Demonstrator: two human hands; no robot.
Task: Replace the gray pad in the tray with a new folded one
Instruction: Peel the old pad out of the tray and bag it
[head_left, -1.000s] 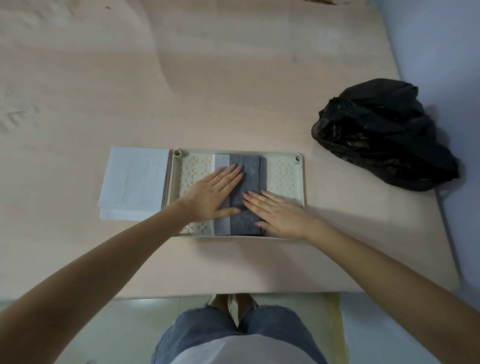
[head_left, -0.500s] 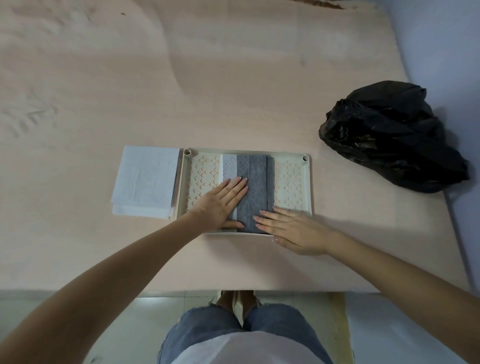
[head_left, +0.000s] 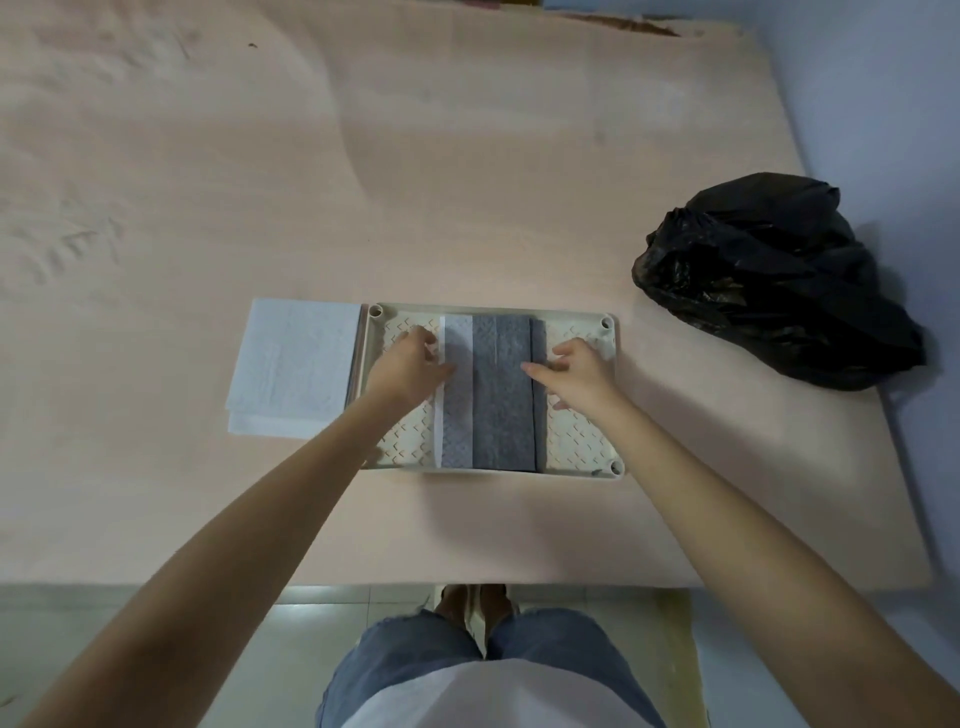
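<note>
A cream perforated tray (head_left: 576, 441) lies near the table's front edge. Across its middle lies the folded gray pad (head_left: 504, 400), with a paler strip along its left side. My left hand (head_left: 410, 366) is at the pad's left edge, fingers curled and thumb on the pale strip. At the pad's right edge, my right hand (head_left: 579, 371) has its thumb on top of the pad and its fingers curled beside it. Both hands pinch the pad's edges. A stack of white folded pads (head_left: 296, 364) lies flat just left of the tray.
A crumpled black plastic bag (head_left: 774, 280) sits at the table's right, close to the blue wall. The pale wooden tabletop (head_left: 467, 156) stretches far behind the tray. The table's front edge runs just below the tray, with my legs and tiled floor under it.
Both hands have left the pad's top, where they lay flat, and moved out to its left and right edges, with fingers now curled.
</note>
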